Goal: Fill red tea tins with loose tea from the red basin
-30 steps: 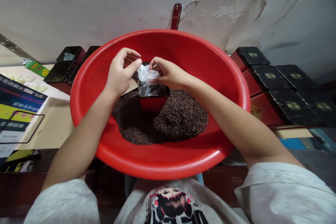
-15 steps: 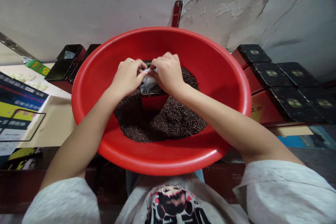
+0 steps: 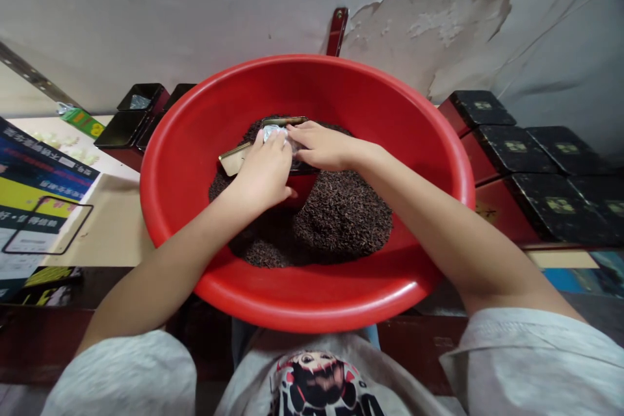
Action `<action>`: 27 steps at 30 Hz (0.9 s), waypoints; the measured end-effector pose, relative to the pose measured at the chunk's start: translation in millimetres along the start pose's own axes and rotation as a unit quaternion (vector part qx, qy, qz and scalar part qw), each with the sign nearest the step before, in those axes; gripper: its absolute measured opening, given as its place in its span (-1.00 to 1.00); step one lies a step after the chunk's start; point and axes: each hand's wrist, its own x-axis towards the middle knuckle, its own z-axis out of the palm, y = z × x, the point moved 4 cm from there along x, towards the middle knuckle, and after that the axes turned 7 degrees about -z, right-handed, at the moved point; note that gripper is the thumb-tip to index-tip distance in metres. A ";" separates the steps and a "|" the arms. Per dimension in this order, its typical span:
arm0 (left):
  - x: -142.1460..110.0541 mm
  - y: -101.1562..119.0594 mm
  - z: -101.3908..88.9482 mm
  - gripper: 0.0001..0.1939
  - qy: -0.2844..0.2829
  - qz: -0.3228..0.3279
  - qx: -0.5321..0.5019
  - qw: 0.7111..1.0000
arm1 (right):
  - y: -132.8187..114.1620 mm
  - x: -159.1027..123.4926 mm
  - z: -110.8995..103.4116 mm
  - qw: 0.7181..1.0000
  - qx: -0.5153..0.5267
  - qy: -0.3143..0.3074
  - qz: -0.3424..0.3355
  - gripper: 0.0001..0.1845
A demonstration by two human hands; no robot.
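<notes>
A red tin [image 3: 303, 190] with a dark rim stands in loose dark dried leaves [image 3: 346, 216], which look like tea, inside a large red basin [image 3: 312, 302]. At the tin's mouth is a crumpled clear plastic bag [image 3: 274, 131]. My left hand [image 3: 263, 172] lies over the tin's near left side, fingers stretched forward onto the bag. From the right, my right hand [image 3: 322, 145] rests its extended fingers on the bag too. Beside my left hand a pale gold metal piece [image 3: 234, 159], perhaps a lid, lies on the leaves. My hands cover much of the tin's opening.
Several closed black-topped red tins [image 3: 517, 146] stand right of the basin. Open tins [image 3: 121, 130] stand on the left, near a green carton [image 3: 82, 120] and a printed sheet [image 3: 39, 195]. A dark red strip [image 3: 337, 31] leans against the peeling wall behind.
My fingers have gone from pinching the gathered bag top to lying flat on the bag, which is now lower. The metal piece at the left has come into sight. The view has shifted slightly.
</notes>
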 end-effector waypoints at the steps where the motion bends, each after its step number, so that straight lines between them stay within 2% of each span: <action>1: 1.0 -1.3 1.7 -0.18 0.001 -0.003 0.010 1.000 | -0.3 -1.8 -1.6 1.000 -0.003 -0.009 -0.003 -0.46; 4: 4.0 -7.9 3.4 -0.16 -0.007 0.003 0.016 1.000 | -4.0 -11.5 -11.5 1.000 0.009 -0.024 -0.006 -0.21; 8: 7.1 -15.8 -0.5 -0.27 -0.010 0.023 -0.008 1.000 | -12.2 -26.3 -19.6 0.999 0.001 -0.026 -0.030 0.02; 12: 11.3 -20.6 -0.5 -0.18 -0.008 0.017 -0.016 1.000 | -15.5 -23.8 -1.3 0.997 -0.058 0.006 -0.048 0.27; 14: 12.4 -23.3 0.0 -0.21 -0.016 0.018 -0.023 0.999 | -15.9 -18.1 9.9 0.996 -0.081 0.001 -0.046 0.26; 16: 13.1 -27.9 -1.7 -0.25 -0.030 0.029 -0.055 0.998 | -16.9 -13.6 14.9 0.994 -0.100 -0.008 -0.035 0.16; 18: 15.5 -35.8 -5.3 -0.33 -0.051 0.049 -0.115 0.991 | -18.7 -11.7 13.9 0.994 -0.109 -0.010 -0.020 0.07; 20: 22.6 -49.6 -9.1 -0.52 -0.071 0.050 -0.215 0.973 | -21.0 -11.9 10.6 0.994 -0.109 -0.006 -0.008 0.03; 22: 35.8 -73.5 -14.2 -0.60 -0.010 -0.010 -0.332 0.943 | -22.7 -12.8 9.0 0.994 -0.106 -0.009 -0.002 0.00; 24: 46.9 -107.9 -17.8 -0.58 0.161 -0.137 -0.390 0.896 | -23.2 -13.5 9.5 0.994 -0.108 -0.016 -0.001 -0.02; 25: 50.4 -123.4 -13.7 -0.62 0.207 -0.203 -0.381 0.878 | -23.1 -13.7 10.1 0.994 -0.112 -0.018 -0.002 -0.02; 26: 52.9 -136.7 -7.0 -0.65 0.230 -0.264 -0.348 0.870 | -22.9 -13.7 10.7 0.993 -0.116 -0.018 -0.004 0.00; 27: 57.4 -144.5 4.7 -0.71 0.180 -0.286 -0.305 0.890 | -22.5 -13.8 11.4 0.993 -0.121 -0.018 -0.005 0.02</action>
